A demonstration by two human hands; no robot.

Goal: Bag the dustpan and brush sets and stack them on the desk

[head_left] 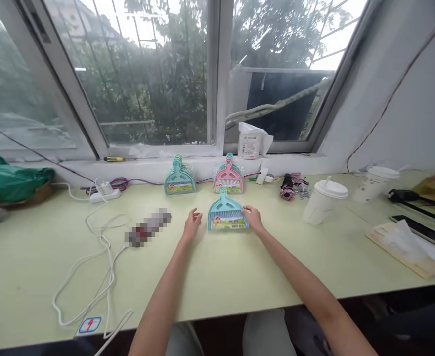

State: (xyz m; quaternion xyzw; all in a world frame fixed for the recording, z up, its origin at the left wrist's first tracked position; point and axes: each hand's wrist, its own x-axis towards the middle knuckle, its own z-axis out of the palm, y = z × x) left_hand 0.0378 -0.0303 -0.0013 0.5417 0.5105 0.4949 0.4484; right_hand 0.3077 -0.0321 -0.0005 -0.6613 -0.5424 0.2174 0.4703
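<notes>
My right fingers [246, 211] pinch the blue dustpan-and-brush set [227, 217]; it lies just right of my left fingers [197, 216], parted, empty.

My left grip [192, 225] could pass freely over the near tabletop [217, 277]. Leftward, the white cable [110, 267] and a blurred object [149, 227] obstruct; ahead, a gap runs between the green dustpans [179, 177] and pink dustpan [228, 170]; rightward, a paper cup [322, 205] stands in the way.
</notes>
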